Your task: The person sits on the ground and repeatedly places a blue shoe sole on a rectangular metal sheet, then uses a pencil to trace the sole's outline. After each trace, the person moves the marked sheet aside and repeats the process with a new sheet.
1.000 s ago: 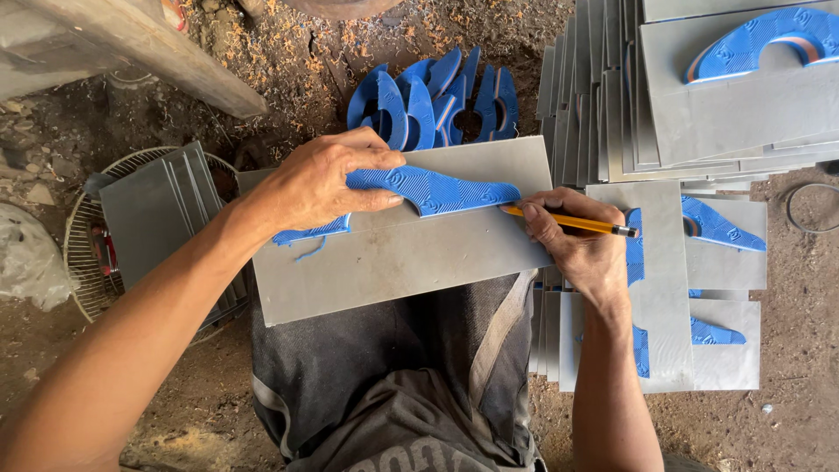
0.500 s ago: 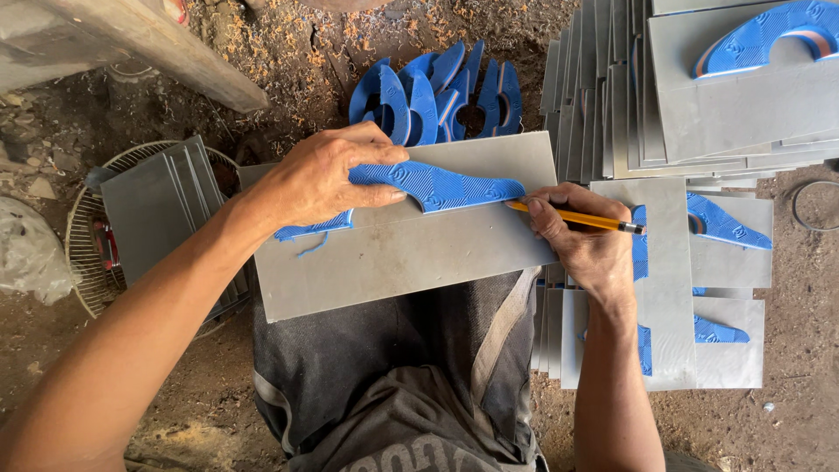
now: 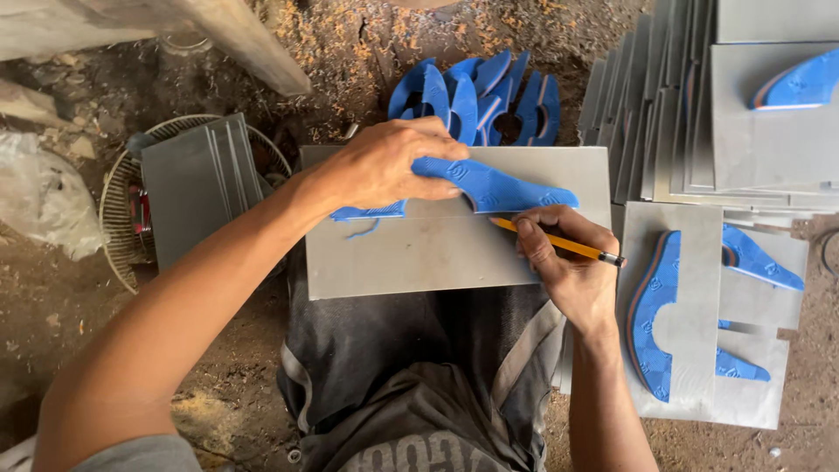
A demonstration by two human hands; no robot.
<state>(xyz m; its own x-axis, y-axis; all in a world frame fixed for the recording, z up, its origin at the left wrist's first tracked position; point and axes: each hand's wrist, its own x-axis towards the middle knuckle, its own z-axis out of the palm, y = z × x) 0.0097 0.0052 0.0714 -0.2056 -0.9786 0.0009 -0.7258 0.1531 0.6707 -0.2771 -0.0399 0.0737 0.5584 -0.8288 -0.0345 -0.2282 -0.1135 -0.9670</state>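
A grey sheet (image 3: 419, 253) lies across my lap. On it rests a blue curved template (image 3: 498, 185), and my left hand (image 3: 384, 166) presses it flat against the sheet. My right hand (image 3: 564, 262) grips a yellow pencil (image 3: 559, 243), whose tip touches the sheet just below the template's lower edge. A thin blue line is drawn on the sheet under my left hand.
A heap of blue curved pieces (image 3: 476, 96) lies on the dirt floor beyond the sheet. Stacked grey sheets (image 3: 760, 140) with blue pieces on them fill the right side. More grey sheets (image 3: 197, 183) rest on a wire fan guard (image 3: 118, 227) at the left. A wooden beam (image 3: 236, 39) crosses the upper left.
The pencil in my right hand has moved a little leftward along the template's lower edge. My left hand stays pressed on the template.
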